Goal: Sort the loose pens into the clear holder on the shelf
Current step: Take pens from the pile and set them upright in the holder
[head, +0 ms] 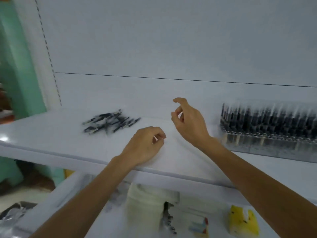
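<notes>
Both hands are over the white shelf (pixel 51 134) and neither holds a pen. The left hand (pixel 145 145) rests low near the shelf's front edge with its fingers loosely curled around nothing. The right hand (pixel 188 124) hovers just above and to its right, thumb and forefinger parted and the other fingers relaxed. The loose pens (pixel 109 122) lie in a crossed heap left of centre, near the left hand. The clear holder (pixel 267 134) stands at the right edge of the frame, well apart from the heap and already packed with upright dark pens. The step in hand looks like reaching for the next pen. It would go best if the left hand lifted one pen from the heap's near edge, where the barrels stick out, rather than digging into the tangle. It could then pass the pen across, so the right hand can seat it upright in a free slot. Motion blur hides which slots are free, so that needs checking before lowering. Taking one pen at a time should keep the others from rolling toward the shelf's front lip.
</notes>
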### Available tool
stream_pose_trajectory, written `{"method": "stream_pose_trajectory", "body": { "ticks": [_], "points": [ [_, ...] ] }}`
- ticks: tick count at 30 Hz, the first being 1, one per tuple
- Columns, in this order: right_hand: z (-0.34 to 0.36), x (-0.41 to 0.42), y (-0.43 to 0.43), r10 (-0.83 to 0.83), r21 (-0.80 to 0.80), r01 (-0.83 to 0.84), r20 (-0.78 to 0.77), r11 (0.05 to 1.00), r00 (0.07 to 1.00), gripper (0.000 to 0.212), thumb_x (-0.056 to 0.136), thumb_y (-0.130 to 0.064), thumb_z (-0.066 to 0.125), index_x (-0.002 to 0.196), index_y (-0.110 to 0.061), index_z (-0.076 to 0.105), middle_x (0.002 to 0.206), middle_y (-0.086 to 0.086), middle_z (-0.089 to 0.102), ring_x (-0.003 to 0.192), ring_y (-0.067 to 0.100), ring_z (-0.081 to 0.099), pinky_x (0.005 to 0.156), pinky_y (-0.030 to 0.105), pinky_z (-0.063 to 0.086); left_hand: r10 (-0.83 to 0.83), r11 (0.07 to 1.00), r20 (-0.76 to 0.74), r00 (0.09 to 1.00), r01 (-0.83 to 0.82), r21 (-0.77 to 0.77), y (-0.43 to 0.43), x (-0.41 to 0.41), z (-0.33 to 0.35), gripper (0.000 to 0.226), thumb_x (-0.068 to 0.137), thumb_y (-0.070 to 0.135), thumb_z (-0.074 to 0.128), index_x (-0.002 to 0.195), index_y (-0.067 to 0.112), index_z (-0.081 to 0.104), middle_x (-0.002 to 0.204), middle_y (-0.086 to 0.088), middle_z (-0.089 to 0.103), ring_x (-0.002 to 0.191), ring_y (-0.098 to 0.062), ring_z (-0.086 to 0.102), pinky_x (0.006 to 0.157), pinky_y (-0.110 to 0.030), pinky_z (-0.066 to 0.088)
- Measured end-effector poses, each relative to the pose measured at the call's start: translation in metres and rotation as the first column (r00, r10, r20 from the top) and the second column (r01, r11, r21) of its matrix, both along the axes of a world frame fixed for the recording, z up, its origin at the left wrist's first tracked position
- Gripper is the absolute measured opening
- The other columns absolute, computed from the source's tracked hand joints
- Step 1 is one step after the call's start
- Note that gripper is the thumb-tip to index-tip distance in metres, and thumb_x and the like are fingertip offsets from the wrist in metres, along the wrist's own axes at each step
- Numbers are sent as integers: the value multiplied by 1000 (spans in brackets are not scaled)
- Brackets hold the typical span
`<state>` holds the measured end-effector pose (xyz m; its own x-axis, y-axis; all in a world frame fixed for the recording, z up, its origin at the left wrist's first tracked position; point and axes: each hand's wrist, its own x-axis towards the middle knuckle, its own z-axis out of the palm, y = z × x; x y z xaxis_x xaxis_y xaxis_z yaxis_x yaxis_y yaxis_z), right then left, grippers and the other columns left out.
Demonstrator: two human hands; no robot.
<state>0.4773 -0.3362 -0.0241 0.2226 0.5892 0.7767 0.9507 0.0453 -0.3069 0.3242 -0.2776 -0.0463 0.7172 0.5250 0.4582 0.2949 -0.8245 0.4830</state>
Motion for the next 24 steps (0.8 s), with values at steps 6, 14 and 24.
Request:
{"method": "stream_pose_trajectory", "body": {
  "ticks": [6,14,24],
  "points": [
    [-3,-105,107,92,-184,-103,-68,978,993,17,93,-24,51,105,-14,59,99,-1,63,77,14,54,72,29,44,144,989,1,990,-144,-39,99,-122,12,16,88,13,56,87,27,64,91,8,64,76,-1,55,68,-7,38],
    [-5,-150,183,23,-404,-107,-208,909,978,11,90,-19,53,81,-17,59,88,1,64,83,17,58,76,29,48,250,957,-59,966,-256,-136,199,-199,2,14,90,13,55,91,22,65,91,4,62,75,-4,54,60,0,36],
    [15,-119,253,-5,-458,-95,-213,884,977,18,88,-5,52,99,-11,64,98,2,61,84,12,55,58,7,37,194,943,-132,972,-222,-247,278,-150,-4,15,92,24,52,105,20,59,101,4,58,91,-14,55,67,-19,36]
  ]
}}
